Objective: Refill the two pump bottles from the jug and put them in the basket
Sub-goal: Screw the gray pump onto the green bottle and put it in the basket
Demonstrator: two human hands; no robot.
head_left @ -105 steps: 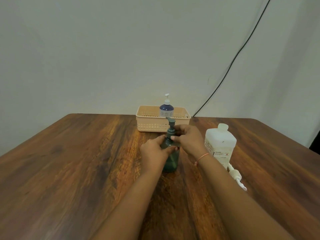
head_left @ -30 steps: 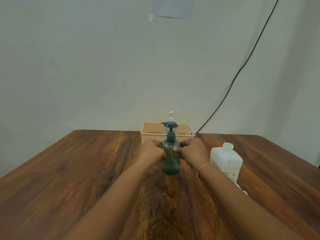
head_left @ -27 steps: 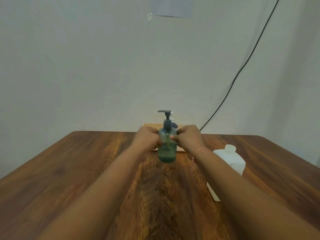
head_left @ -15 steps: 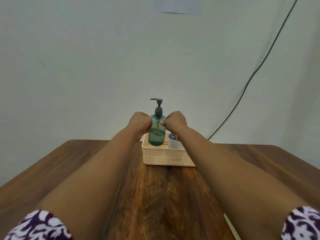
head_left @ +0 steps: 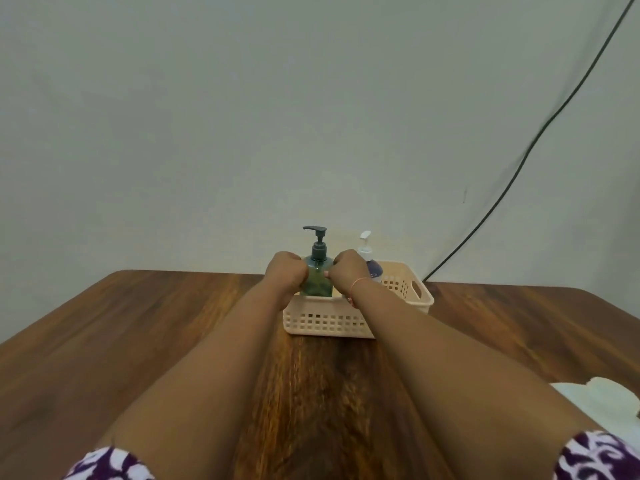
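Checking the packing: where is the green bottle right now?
In the head view, the green bottle is at centre, held between the left hand and right hand, lowered into the basket's left part beside the blue bottle.

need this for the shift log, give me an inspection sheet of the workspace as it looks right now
Surface: brown wooden table, bare wood around the basket.
Job's things: green pump bottle upright, lower part inside the peach basket; blue pump bottle stands in the basket to its right; white jug at the right edge, only partly in view.
Clutter: nothing seen.
Grippers: left hand and right hand both closed on the green pump bottle from either side.
Cables: one dark cable runs down the wall to the table's far edge behind the basket.
Surroundings: plain pale wall; patterned sleeves at the bottom corners.
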